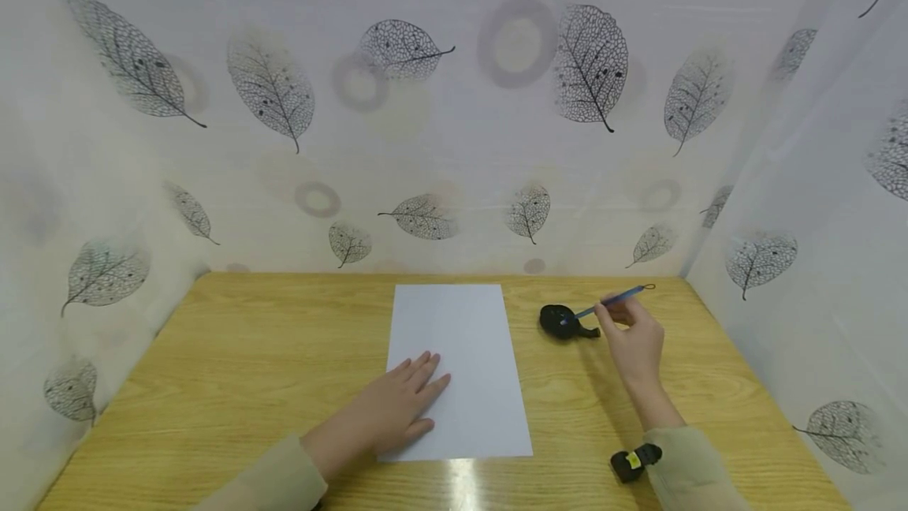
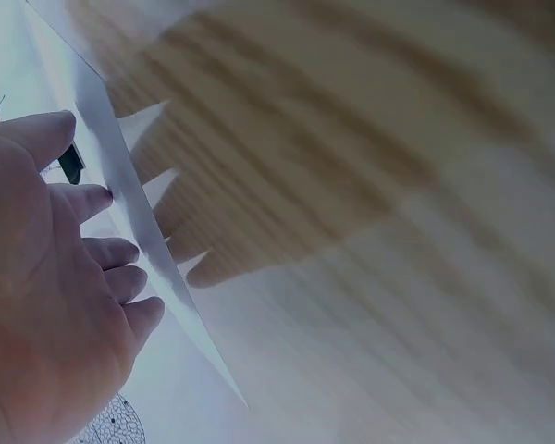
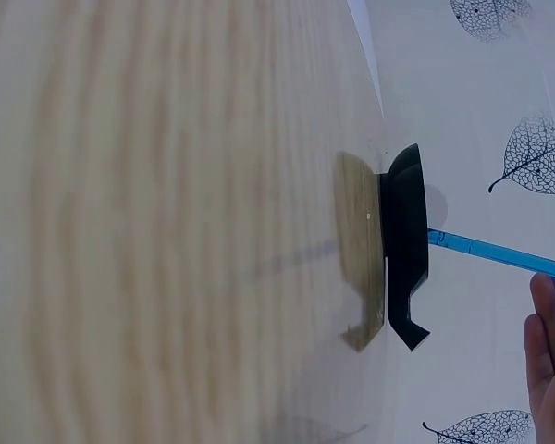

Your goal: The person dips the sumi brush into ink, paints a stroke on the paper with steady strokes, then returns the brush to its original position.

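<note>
Right hand (image 1: 634, 345) pinches a slim, loop-ended blue brush (image 1: 623, 296), its lower end in a rounded black dish (image 1: 550, 325) with bent handle. Left hand (image 1: 399, 404) rests, fingers spread, on smooth rectangular white paper (image 1: 457, 326) atop the wood-grain table (image 1: 284, 337).

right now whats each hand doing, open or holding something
Left hand: open, resting on the white paper.
Right hand: closed, holding the slim blue tool, its lower end at the black dish.

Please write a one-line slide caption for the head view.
Left hand rests on white paper; right hand holds a slim blue tool, its lower end in a black dish.
</note>
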{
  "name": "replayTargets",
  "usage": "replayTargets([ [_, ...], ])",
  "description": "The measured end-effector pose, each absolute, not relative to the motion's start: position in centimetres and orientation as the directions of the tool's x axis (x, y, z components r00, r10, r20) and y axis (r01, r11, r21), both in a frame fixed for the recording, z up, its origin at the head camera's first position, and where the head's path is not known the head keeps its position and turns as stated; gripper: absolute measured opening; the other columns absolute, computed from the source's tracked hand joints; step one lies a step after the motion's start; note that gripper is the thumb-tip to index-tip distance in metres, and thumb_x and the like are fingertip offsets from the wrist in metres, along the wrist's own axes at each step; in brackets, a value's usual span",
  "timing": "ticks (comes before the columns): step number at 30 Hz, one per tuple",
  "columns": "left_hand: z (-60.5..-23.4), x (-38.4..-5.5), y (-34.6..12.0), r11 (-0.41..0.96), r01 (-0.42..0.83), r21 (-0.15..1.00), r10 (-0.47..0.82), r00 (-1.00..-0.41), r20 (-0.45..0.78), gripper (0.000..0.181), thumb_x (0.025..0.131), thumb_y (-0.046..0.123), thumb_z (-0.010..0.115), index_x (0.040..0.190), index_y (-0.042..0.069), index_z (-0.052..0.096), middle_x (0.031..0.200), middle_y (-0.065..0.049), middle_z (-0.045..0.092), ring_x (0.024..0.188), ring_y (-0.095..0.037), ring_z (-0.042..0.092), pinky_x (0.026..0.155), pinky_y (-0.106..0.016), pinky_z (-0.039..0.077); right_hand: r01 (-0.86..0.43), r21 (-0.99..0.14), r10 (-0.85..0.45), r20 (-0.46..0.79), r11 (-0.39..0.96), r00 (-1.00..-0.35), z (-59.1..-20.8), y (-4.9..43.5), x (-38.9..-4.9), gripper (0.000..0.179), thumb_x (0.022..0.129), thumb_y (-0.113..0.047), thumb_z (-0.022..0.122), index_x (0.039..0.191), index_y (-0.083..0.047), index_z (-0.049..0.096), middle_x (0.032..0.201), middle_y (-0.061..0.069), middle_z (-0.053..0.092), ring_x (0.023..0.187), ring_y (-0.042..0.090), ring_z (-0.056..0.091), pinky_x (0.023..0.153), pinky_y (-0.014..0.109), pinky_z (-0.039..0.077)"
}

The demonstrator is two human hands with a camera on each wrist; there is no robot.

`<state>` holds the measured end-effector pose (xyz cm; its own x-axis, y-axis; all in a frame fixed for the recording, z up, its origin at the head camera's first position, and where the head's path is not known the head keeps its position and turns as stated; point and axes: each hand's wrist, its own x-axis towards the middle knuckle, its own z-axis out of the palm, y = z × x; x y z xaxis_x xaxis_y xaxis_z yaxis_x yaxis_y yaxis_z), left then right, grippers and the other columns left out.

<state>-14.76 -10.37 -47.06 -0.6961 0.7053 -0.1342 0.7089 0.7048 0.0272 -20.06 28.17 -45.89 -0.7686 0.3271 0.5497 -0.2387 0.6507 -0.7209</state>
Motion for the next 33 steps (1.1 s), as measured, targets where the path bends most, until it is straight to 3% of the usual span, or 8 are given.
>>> replayTargets([
  [18, -46.8, -12.9, -12.7, 0.716, 0.695, 0.070, 0.698, -0.706, -0.120, 0.065, 0.108, 0.045, 0.053, 0.164, 0.015, 0.041, 0.174, -0.016, 0.032, 0.162, -0.033, 0.032, 0.131, -0.048, 0.032, -0.229, -0.749, 0.401, 0.556, 0.622, -0.727, -45.7, 28.4, -20.0, 0.008, 0.094, 0.000, 0.077, 0.098, 0.006, 0.074, 0.090, 0.027, 0.078, 0.071, -0.028, 0.054, 0.065, -0.002, 0.047],
  [20, -46.8, -12.6, -13.0, 0.713, 0.699, 0.058, 0.701, -0.706, -0.101, 0.064, 0.108, 0.044, 0.054, 0.163, 0.014, 0.043, 0.173, -0.017, 0.033, 0.161, -0.034, 0.034, 0.131, -0.048, 0.033, -0.235, -0.761, 0.416, 0.553, 0.605, -0.722, -45.6, 28.4, -20.0, 0.008, 0.095, -0.001, 0.076, 0.098, 0.006, 0.075, 0.086, 0.016, 0.079, 0.070, -0.027, 0.056, 0.065, -0.001, 0.048],
  [22, -46.8, -12.4, -13.4, 0.709, 0.703, 0.051, 0.704, -0.705, -0.082, 0.064, 0.107, 0.044, 0.055, 0.162, 0.013, 0.045, 0.172, -0.018, 0.036, 0.160, -0.034, 0.036, 0.130, -0.048, 0.035, -0.240, -0.773, 0.428, 0.548, 0.587, -0.719, -45.6, 28.5, -20.0, 0.008, 0.095, -0.001, 0.076, 0.098, 0.006, 0.075, 0.080, -0.004, 0.078, 0.070, -0.025, 0.058, 0.065, -0.001, 0.049],
  [26, -46.7, -12.1, -13.8, 0.701, 0.712, 0.036, 0.713, -0.698, -0.066, 0.064, 0.107, 0.044, 0.055, 0.161, 0.011, 0.046, 0.170, -0.018, 0.039, 0.158, -0.035, 0.039, 0.129, -0.048, 0.037, -0.250, -0.784, 0.440, 0.546, 0.568, -0.713, -45.7, 28.8, -20.0, 0.009, 0.095, -0.001, 0.076, 0.098, 0.007, 0.074, 0.078, -0.038, 0.063, 0.069, -0.024, 0.058, 0.065, -0.001, 0.049],
  [33, -46.5, -12.1, -13.9, 0.702, 0.711, 0.033, 0.711, -0.698, -0.085, 0.069, 0.106, 0.047, 0.058, 0.163, 0.011, 0.043, 0.171, -0.017, 0.038, 0.158, -0.033, 0.040, 0.129, -0.047, 0.037, -0.238, -0.770, 0.444, 0.558, 0.592, -0.701, -45.8, 28.8, -19.9, 0.010, 0.096, -0.003, 0.076, 0.098, 0.006, 0.074, 0.078, -0.044, 0.059, 0.070, -0.025, 0.057, 0.063, 0.000, 0.047],
])
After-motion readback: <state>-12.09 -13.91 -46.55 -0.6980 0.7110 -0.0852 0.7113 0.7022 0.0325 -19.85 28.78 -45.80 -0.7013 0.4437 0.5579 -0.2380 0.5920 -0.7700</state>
